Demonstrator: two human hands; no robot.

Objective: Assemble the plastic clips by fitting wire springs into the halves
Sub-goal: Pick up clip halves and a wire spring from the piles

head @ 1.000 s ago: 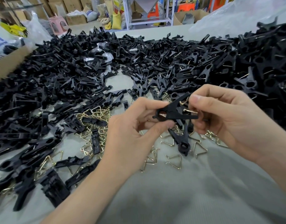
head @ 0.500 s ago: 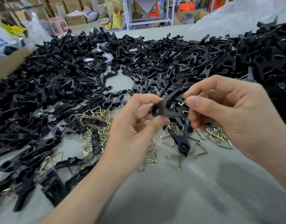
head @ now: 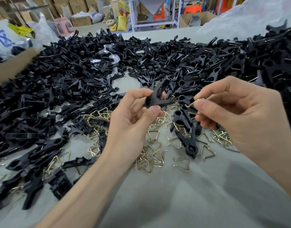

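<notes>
My left hand (head: 135, 119) pinches a pair of black plastic clip halves (head: 158, 97) between thumb and fingers, their jaws spread in a V pointing up and right. My right hand (head: 237, 112) pinches a brass wire spring (head: 191, 104) a short gap to the right of the halves, not touching them. Loose triangular wire springs (head: 151, 158) lie scattered on the grey table (head: 190, 195) below both hands. One assembled-looking black clip (head: 187, 140) lies on the springs under my right hand.
A deep pile of black clip halves (head: 75, 76) covers the far and left table. More clips heap up at the right (head: 273, 60). A cardboard edge (head: 13, 63) juts in at left. Boxes, sacks and a metal frame (head: 151, 12) stand beyond the table.
My hands have drawn apart. The spring, earlier held against the clip halves, is now away to the right in my right hand; the halves have tilted with their jaws upward.
</notes>
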